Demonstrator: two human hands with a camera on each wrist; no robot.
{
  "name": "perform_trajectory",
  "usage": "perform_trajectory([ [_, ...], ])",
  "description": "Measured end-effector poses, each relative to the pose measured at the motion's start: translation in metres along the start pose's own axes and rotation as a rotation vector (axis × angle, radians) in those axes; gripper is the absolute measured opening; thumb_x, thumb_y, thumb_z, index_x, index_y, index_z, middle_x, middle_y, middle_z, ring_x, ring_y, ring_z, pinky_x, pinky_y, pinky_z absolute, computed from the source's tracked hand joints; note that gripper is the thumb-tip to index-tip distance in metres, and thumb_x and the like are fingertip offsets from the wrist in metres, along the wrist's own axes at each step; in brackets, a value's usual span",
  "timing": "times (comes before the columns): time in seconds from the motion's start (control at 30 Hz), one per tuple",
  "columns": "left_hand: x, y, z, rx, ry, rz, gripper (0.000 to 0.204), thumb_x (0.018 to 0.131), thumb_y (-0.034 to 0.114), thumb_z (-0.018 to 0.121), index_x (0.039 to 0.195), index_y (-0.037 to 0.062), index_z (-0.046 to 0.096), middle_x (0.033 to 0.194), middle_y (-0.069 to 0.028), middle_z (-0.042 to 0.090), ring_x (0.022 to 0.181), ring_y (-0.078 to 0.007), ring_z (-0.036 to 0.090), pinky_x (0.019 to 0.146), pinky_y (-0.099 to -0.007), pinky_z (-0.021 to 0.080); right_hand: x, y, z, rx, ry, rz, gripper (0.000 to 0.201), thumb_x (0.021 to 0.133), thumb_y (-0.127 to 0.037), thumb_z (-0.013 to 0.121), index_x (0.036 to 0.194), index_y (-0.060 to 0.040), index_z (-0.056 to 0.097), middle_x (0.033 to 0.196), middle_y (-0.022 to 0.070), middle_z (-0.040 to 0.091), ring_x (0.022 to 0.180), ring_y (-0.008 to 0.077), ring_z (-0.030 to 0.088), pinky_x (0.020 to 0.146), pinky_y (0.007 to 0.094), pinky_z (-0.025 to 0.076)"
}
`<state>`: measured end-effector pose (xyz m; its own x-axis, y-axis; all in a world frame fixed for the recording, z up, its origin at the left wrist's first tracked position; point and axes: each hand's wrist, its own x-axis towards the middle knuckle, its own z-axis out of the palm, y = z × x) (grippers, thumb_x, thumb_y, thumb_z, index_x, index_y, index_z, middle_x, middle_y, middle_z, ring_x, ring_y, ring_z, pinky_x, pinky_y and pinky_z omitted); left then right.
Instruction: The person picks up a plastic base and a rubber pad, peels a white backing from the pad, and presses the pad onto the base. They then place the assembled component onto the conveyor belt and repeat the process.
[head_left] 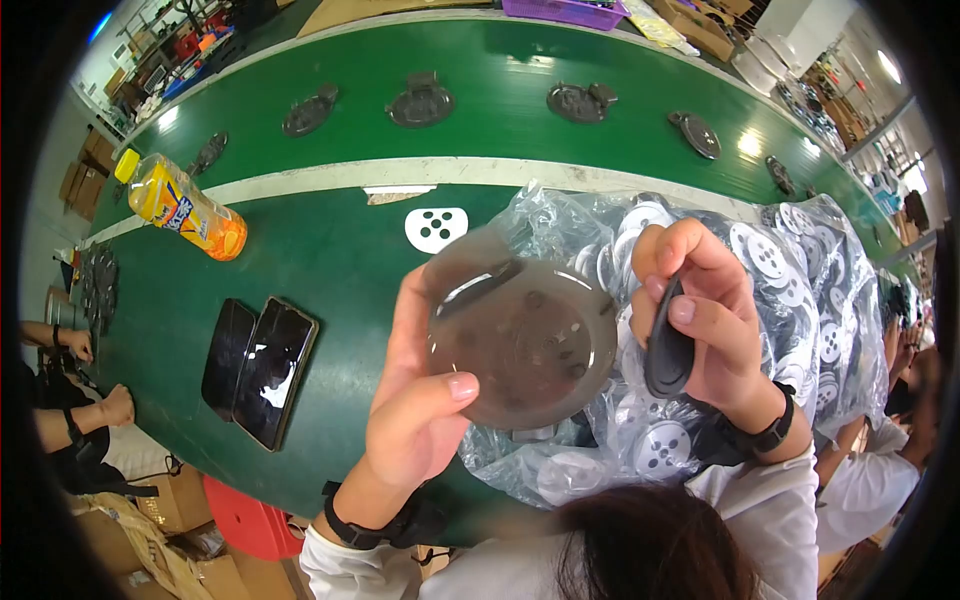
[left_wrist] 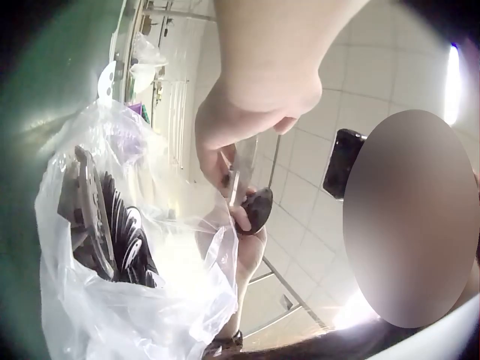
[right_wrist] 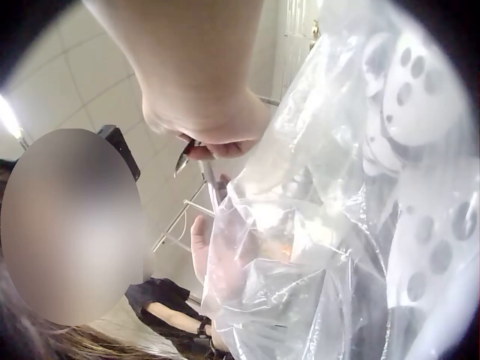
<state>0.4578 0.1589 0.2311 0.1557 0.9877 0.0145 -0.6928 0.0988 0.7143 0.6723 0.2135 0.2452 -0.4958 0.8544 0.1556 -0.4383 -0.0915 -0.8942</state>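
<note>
The left hand point(head_left: 420, 400) grips the round dark disc point(head_left: 520, 340) by its lower edge, thumb across the face, holding it up over the clear bag of white perforated discs point(head_left: 800, 300). The right hand point(head_left: 700, 320) pinches a small black oval piece point(head_left: 668, 350) just beside the disc's right rim. Joining them well likely calls for a steady disc and a square approach — fingertips kept clear of the meeting edge — since the thumb already covers part of the face.

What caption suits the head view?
Left hand holds a round disc; right hand pinches a dark oval part.
</note>
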Motion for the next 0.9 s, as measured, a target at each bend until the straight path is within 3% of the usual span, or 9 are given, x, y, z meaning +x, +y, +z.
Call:
perform_trajectory([
  [0.1,-0.003,-0.008,-0.018,-0.179,-0.113,0.001,0.057,0.082,0.027,0.054,0.131,0.006,0.035,0.132,-0.0182,0.041,0.124,-0.0316,0.04,0.101,-0.0491,0.034,0.001,0.002,0.004,-0.028,0.059,-0.012,0.028,0.078,-0.005,0.058,0.104,-0.002,0.049,0.1,0.0072,0.051,0.09,0.0113,0.05,0.08,0.0247,0.041],
  [0.23,-0.001,-0.011,-0.011,-0.112,0.018,-0.033,0.043,0.09,0.031,0.049,0.125,0.0095,0.038,0.134,-0.0154,0.039,0.124,-0.0319,0.04,0.102,-0.0512,0.032,-0.002,0.004,0.008,0.078,0.013,-0.01,0.029,0.082,-0.005,0.06,0.105,-0.0048,0.042,0.098,0.0093,0.05,0.084,0.011,0.053,0.057,0.0192,0.047],
  [0.27,0.001,-0.013,-0.006,-0.156,0.076,-0.006,0.034,0.091,0.025,0.05,0.117,0.0086,0.036,0.13,-0.0165,0.041,0.122,-0.0307,0.041,0.1,-0.0491,0.035,-0.001,0.007,0.009,0.037,-0.015,-0.062,0.03,0.083,-0.003,0.06,0.104,-0.0046,0.039,0.099,0.0106,0.049,0.081,0.0117,0.055,0.049,0.0184,0.048],
  [0.33,0.002,-0.013,-0.002,-0.2,0.127,0.017,0.026,0.091,0.018,0.05,0.109,0.0077,0.034,0.126,-0.0176,0.043,0.121,-0.0295,0.043,0.099,-0.047,0.037,-0.005,0.006,0.021,0.044,0.036,-0.056,0.03,0.083,-0.001,0.059,0.104,-0.0041,0.038,0.1,0.0108,0.049,0.08,0.012,0.054,0.051,0.0198,0.05],
  [0.4,0.001,-0.014,0.0,-0.322,0.014,-0.023,0.031,0.087,0.013,0.055,0.111,0.0079,0.034,0.129,-0.0178,0.042,0.122,-0.0288,0.043,0.1,-0.0474,0.036,-0.007,0.007,0.026,0.052,0.077,-0.073,0.031,0.082,0.004,0.057,0.105,-0.0032,0.036,0.101,0.0109,0.047,0.078,0.0122,0.054,0.055,0.0229,0.053],
  [0.5,-0.001,-0.018,-0.011,-0.218,-0.149,-0.005,0.043,0.083,0.006,0.057,0.12,0.0059,0.035,0.132,-0.0181,0.04,0.124,-0.0279,0.041,0.102,-0.0442,0.035,-0.008,0.006,0.022,-0.04,0.049,-0.137,0.03,0.082,0.005,0.056,0.104,-0.0037,0.037,0.1,0.0099,0.047,0.079,0.0114,0.053,0.057,0.022,0.052],
  [0.63,-0.006,-0.018,-0.01,-0.07,-0.122,-0.034,0.053,0.08,0.003,0.057,0.128,0.0021,0.035,0.131,-0.017,0.042,0.124,-0.027,0.041,0.102,-0.0406,0.035,-0.009,0.007,0.02,-0.194,-0.018,-0.172,0.03,0.081,0.007,0.055,0.104,-0.0038,0.039,0.099,0.0098,0.046,0.082,0.0111,0.05,0.065,0.0219,0.048],
  [0.73,-0.007,-0.02,-0.012,-0.014,-0.173,-0.055,0.051,0.079,-0.001,0.056,0.127,-0.0026,0.04,0.126,-0.0153,0.045,0.12,-0.0236,0.044,0.1,-0.0352,0.035,-0.01,0.012,0.021,-0.235,-0.083,-0.221,0.03,0.08,0.009,0.056,0.103,-0.0031,0.043,0.097,0.0114,0.047,0.085,0.0127,0.048,0.069,0.0233,0.04],
  [0.9,-0.01,-0.022,-0.011,0.071,-0.045,0.007,0.033,0.087,0.005,0.051,0.118,-0.0045,0.05,0.121,-0.013,0.048,0.11,-0.0178,0.048,0.096,-0.0316,0.035,-0.009,0.012,0.019,-0.314,-0.144,-0.289,0.03,0.08,0.009,0.054,0.104,-0.0027,0.043,0.097,0.0127,0.048,0.083,0.014,0.048,0.067,0.023,0.04],
])
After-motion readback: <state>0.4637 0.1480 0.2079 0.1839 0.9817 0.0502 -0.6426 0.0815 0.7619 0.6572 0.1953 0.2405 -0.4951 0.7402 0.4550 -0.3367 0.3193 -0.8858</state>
